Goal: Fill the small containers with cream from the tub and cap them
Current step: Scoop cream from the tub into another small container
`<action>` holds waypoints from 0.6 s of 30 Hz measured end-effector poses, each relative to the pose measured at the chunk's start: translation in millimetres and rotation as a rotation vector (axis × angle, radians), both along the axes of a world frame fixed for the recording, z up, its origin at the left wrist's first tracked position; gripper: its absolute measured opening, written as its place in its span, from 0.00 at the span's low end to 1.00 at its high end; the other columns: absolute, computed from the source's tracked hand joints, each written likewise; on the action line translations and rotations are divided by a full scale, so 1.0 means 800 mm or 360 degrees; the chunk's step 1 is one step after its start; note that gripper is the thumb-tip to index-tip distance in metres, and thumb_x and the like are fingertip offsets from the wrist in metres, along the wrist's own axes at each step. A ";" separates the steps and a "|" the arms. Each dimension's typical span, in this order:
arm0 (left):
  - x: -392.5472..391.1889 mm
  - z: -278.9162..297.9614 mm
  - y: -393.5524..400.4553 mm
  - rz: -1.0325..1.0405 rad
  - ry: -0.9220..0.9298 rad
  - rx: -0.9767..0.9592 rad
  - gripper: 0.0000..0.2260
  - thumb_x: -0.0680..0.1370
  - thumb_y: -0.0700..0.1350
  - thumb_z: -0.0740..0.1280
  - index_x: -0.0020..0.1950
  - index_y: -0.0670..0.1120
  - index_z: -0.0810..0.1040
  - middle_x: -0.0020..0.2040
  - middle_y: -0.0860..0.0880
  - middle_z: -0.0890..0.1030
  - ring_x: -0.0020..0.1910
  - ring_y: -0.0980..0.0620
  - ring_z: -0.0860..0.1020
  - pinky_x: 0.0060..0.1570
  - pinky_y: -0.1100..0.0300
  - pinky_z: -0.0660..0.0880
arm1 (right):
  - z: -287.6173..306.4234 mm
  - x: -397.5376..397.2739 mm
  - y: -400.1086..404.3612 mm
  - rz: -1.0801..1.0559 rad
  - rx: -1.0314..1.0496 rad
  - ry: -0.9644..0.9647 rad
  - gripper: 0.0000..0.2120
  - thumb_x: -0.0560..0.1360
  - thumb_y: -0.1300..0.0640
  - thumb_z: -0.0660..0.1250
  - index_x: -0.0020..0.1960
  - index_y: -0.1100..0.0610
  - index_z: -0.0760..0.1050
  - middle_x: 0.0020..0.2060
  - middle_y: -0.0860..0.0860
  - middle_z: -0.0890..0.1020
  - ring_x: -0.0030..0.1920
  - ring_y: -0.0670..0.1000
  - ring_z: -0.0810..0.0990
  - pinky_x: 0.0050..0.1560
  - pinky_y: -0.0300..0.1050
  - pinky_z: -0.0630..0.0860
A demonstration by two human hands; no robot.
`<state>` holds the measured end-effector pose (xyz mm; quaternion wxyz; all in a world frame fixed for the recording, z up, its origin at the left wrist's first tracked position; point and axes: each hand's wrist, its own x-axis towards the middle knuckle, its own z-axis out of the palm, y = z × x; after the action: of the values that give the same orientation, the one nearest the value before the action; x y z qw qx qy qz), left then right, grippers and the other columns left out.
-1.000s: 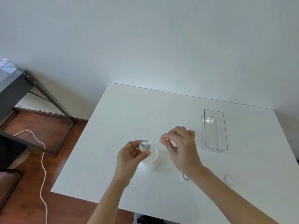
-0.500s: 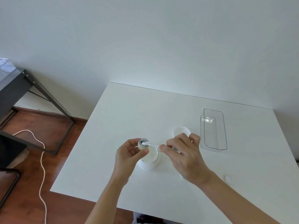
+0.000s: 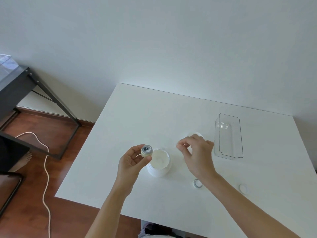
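The small container [image 3: 146, 150] sits pinched between thumb and fingers of the left hand [image 3: 132, 162], held above the desk [image 3: 137, 117] just left of the open tub [image 3: 159, 162], its mouth tipped up toward the camera. The tub stands on the desk with its white cream exposed, touching nothing but almost under the held container. The right hand [image 3: 197, 155] hovers on the tub's far right, fingers curled with thumb and forefinger closed together as if on a thin applicator; whether anything is held there I cannot tell. So the container lies to the left of the right hand, with the tub between and below them, and the right hand is the nearer one for scooping. A white lid [image 3: 195, 134] peeks from behind the right hand. Two small caps [image 3: 197, 183] [image 3: 243, 188] lie near the right forearm, and a clear tray [image 3: 229, 136] stands further right.
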<state>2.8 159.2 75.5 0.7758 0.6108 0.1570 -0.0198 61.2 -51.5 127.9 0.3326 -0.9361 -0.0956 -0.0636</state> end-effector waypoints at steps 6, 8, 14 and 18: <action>-0.010 0.001 0.005 -0.0036 0.0018 -0.0102 0.23 0.69 0.48 0.76 0.63 0.46 0.80 0.59 0.48 0.85 0.61 0.44 0.83 0.66 0.47 0.73 | -0.037 0.011 0.040 0.0343 -0.0840 0.0055 0.10 0.78 0.57 0.60 0.47 0.51 0.80 0.44 0.48 0.75 0.47 0.53 0.71 0.48 0.46 0.53; -0.011 0.002 0.007 -0.0032 0.0028 -0.0134 0.26 0.68 0.49 0.77 0.65 0.47 0.78 0.60 0.48 0.85 0.60 0.43 0.83 0.65 0.47 0.73 | -0.043 0.015 0.050 0.0391 -0.0986 0.0098 0.10 0.76 0.62 0.59 0.47 0.53 0.78 0.45 0.50 0.74 0.48 0.54 0.69 0.49 0.48 0.54; -0.012 0.001 0.012 0.0019 0.0014 -0.0208 0.18 0.73 0.44 0.75 0.62 0.46 0.78 0.59 0.44 0.84 0.58 0.41 0.84 0.54 0.58 0.81 | -0.046 0.019 0.061 0.0402 -0.1034 0.0328 0.08 0.75 0.64 0.61 0.46 0.55 0.78 0.45 0.51 0.76 0.48 0.55 0.72 0.47 0.47 0.54; -0.012 0.000 0.013 0.0004 0.0035 -0.0198 0.18 0.75 0.42 0.74 0.64 0.45 0.78 0.61 0.45 0.84 0.58 0.42 0.84 0.55 0.59 0.81 | -0.043 0.023 0.050 0.0221 -0.0755 0.0596 0.06 0.77 0.57 0.62 0.44 0.53 0.77 0.44 0.48 0.79 0.49 0.54 0.76 0.47 0.48 0.57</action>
<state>-6.9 169.7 75.1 0.8105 0.5609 0.1648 -0.0351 79.4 -11.7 93.7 0.1201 -0.9743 -0.1085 0.1569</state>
